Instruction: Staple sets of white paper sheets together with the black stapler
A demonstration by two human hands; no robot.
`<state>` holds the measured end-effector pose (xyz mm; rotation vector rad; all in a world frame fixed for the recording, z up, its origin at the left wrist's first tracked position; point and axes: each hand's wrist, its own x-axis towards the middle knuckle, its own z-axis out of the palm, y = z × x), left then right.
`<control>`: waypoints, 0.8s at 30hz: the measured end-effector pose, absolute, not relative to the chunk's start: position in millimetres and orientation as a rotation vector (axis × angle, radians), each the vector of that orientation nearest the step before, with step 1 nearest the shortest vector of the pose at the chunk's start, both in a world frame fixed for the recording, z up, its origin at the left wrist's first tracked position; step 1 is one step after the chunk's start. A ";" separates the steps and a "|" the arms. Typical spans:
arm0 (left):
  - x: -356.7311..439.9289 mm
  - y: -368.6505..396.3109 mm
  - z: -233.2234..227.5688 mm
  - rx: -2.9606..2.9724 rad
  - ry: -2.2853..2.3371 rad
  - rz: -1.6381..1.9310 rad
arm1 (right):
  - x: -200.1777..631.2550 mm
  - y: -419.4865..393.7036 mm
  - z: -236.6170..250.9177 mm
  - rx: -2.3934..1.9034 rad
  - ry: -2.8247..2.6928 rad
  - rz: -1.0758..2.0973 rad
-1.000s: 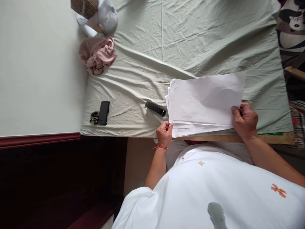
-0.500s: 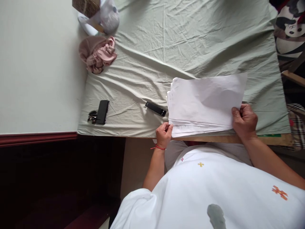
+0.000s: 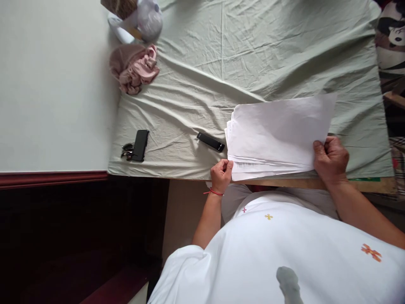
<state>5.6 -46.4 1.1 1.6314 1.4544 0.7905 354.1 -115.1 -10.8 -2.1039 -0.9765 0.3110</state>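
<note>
A stack of white paper sheets spreads between my hands over the table's near edge, its sheets unevenly lined up. Some print shows on a lower sheet close to me. My left hand, with a red string at the wrist, pinches the stack's near left corner. At the right edge, my right hand grips the sheets with the thumb on top and the fingers partly hidden. Just left of the papers lies a black stapler, touched by neither hand.
A wrinkled pale green cloth covers the table. At its left lie a black phone and a bunch of keys. Farther back sit a crumpled pink cloth and a plastic bag. A white wall borders the left side.
The whole view has shifted slightly, so things appear a little farther right. Both hands keep their hold on the papers, whose far right corner looks slightly more raised.
</note>
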 end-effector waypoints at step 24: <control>12.8 -41.1 -1.4 1.641 1.596 0.852 | 356.6 -116.4 -9.3 -1.974 -1.031 0.451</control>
